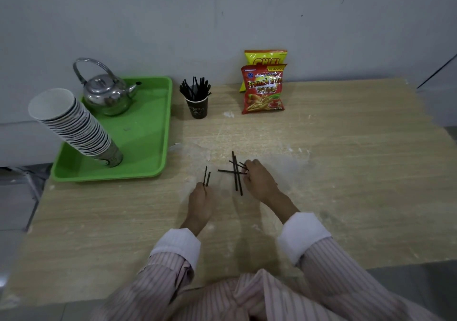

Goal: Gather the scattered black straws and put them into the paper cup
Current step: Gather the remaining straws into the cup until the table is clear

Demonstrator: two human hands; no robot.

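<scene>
Wooden table: loose black straws crossed mid-table, light, stiff, prone to roll; pinch mid-length. Right hand curled onto that pile, left hand pinching two. Paper cup behind, already part-filled.

Dim, flat indoor light with a cool grey cast, soft faint shadows on the surface beneath both hands, small highlights on the kettle, wide-angle bending at the edges, slight overall softness, muddy dark corners
</scene>
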